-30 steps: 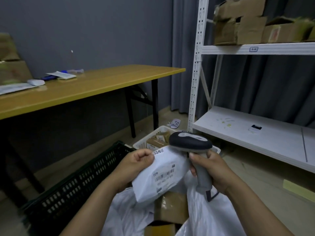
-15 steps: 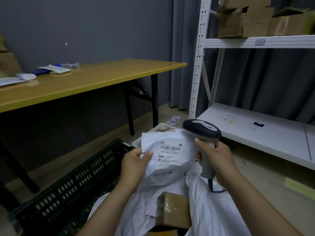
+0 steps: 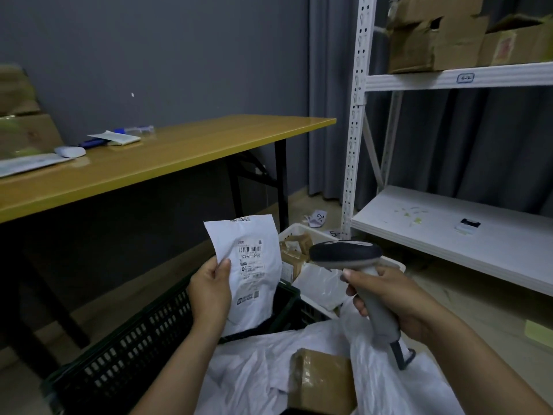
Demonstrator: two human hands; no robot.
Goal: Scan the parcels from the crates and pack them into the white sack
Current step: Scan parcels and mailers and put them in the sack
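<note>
Both forearms are bare. The left forearm comes up from the bottom edge, left of centre, with the wrist nearly straight. The left hand pinches the parcel at its left edge, thumb flat on the front and fingers behind. The right forearm enters from the lower right corner and slants up and leftward. The right hand is wrapped round the scanner handle, its forefinger up front just under the head. The hands are apart, at about the same height.

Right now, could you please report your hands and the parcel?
Left hand holds flat white plastic mailer parcel upright, label visible. Right hand grips grey handheld barcode scanner beside it. Crumpled white sack open below, nothing between.
</note>
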